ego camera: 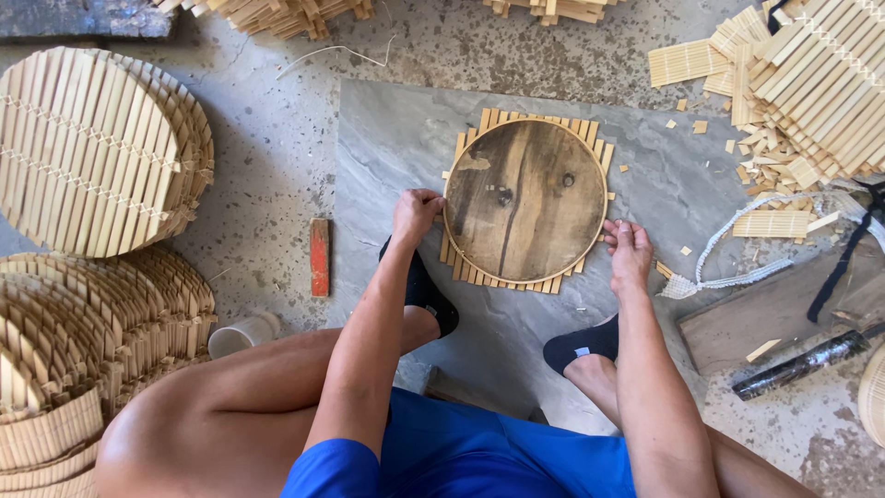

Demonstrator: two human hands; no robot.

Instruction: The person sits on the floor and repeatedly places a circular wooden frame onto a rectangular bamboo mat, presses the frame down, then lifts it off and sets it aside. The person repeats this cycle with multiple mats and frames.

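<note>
— While both hands sit at the rim like that, what's the worry?

— Slippage, I'd judge. The round wooden disc (525,200) lies flat on a bamboo slat mat (472,271), in the middle of the grey stone slab (387,138) on the floor. The left hand (415,214) has its fingers curled narrow at the disc's left edge, seemingly pinching disc and slats together. The right hand (630,254) presses at the lower right edge with fingers bent close (whether it actually grips anything there I cannot tell).

— So if one hand eases off?

— The disc could skate across the slats, since nothing else pins it, and the mat would sit off-centre under it. The loose offcuts (770,152) scattered near the right edge could also get caught under the mat and tilt it.

— Count things for me.

— One disc, one mat under it, one slab. Two stacks of finished round mats (97,148) at the left. One red block (319,256), one white cup (241,334), one dark roll (800,365) at the right, one white cord (737,242). Two feet in black socks (581,348). The offcuts are too many to count.
</note>
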